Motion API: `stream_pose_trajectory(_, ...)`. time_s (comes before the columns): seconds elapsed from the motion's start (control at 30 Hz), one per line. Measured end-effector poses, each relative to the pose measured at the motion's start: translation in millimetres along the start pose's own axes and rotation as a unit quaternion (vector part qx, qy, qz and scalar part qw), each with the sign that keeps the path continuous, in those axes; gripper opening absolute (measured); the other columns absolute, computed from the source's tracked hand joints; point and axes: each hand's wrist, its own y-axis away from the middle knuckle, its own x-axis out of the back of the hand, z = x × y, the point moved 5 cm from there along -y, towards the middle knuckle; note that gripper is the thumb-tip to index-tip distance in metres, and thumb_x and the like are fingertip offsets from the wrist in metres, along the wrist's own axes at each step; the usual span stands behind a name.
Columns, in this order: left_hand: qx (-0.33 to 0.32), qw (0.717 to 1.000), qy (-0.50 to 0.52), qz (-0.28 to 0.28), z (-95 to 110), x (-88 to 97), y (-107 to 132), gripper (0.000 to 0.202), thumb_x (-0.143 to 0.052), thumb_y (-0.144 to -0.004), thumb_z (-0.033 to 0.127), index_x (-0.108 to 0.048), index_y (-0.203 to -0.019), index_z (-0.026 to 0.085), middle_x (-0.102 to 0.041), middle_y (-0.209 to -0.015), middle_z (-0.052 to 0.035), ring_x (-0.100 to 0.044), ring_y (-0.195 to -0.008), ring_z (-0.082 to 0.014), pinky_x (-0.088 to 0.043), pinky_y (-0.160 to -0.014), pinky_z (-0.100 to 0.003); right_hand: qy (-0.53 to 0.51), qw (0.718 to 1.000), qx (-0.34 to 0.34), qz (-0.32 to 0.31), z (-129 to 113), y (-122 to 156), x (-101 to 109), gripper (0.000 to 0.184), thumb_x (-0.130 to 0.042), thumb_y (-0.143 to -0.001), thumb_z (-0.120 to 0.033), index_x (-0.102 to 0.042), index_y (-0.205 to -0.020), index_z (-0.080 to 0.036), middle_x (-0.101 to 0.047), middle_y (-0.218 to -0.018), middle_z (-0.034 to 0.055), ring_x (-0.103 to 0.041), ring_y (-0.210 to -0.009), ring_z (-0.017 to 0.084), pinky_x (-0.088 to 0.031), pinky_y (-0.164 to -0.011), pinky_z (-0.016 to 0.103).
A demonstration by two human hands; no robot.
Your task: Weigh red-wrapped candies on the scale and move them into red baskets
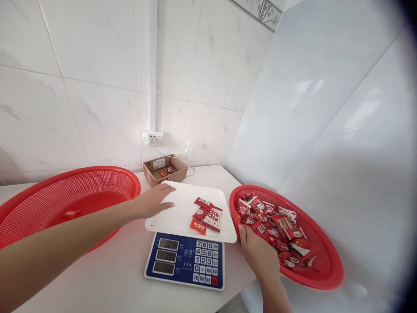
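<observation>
My left hand [152, 201] has its fingers apart over the left edge of the white weighing pan [182, 219] and holds nothing. Several small red snack packets [206, 215] lie in a loose pile on the right half of the pan. The pan tops a blue digital scale [185, 261] with a keypad and several displays. My right hand [259, 253] grips the near left rim of a red plastic basket [325, 276], thumb showing and the other fingers mostly hidden. That basket holds many red snack packets [276, 228].
At left stands another red basket [127, 174] with a red packet [71, 214] on its bottom. Behind the scale are a small cardboard box [177, 176] with a few packets and a clear bottle [186, 153]. A white cable runs from the wall socket [153, 138]. Tiled walls bound the table.
</observation>
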Motion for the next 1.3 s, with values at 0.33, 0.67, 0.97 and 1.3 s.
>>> stream_pose_trajectory(0.33,-0.159,0.978,-0.018,-0.136,83,-61.6,-81,0.055,-0.064,-0.083,0.043,-0.051,-0.128,0.017,-0.053,-0.133,-0.0125,-0.049,-0.123,-0.0292,-0.040,-0.100,-0.052,-0.009,1.000,0.007,0.010,-1,2,2,0.053,-0.015,-0.098,-0.041,-0.061,-0.116,-0.020,-0.072,-0.100,0.0125,-0.069,-0.086,0.027,-0.050,-0.072,0.038)
stream_pose_trajectory(0.67,-0.091,0.990,-0.042,-0.102,64,-54.5,-76,0.029,-0.057,-0.090,0.035,-0.059,-0.112,0.016,-0.061,-0.116,-0.0082,-0.060,-0.101,-0.0213,-0.051,-0.087,-0.044,0.011,1.000,-0.002,0.006,-1,1,0,0.053,-0.014,-0.098,-0.042,-0.059,-0.118,-0.022,-0.072,-0.101,0.0113,-0.069,-0.086,0.025,-0.050,-0.071,0.037)
stream_pose_trajectory(0.97,-0.097,0.990,-0.020,-0.098,65,-48.0,-37,0.035,-0.056,-0.089,0.041,-0.058,-0.114,0.017,-0.063,-0.111,-0.0078,-0.061,-0.099,-0.0213,-0.050,-0.085,-0.043,0.007,1.000,-0.008,0.009,0,1,-1,0.054,-0.015,-0.097,-0.043,-0.058,-0.121,-0.022,-0.072,-0.101,0.0128,-0.069,-0.087,0.026,-0.050,-0.072,0.037)
stream_pose_trajectory(1.3,-0.110,0.988,-0.016,-0.107,80,-55.6,-26,0.029,-0.059,-0.085,0.030,-0.061,-0.111,0.016,-0.066,-0.110,-0.0090,-0.061,-0.101,-0.0235,-0.048,-0.085,-0.042,0.006,1.000,-0.013,0.007,1,-1,-3,0.053,-0.015,-0.097,-0.043,-0.059,-0.120,-0.023,-0.072,-0.101,0.0107,-0.068,-0.088,0.027,-0.050,-0.072,0.038)
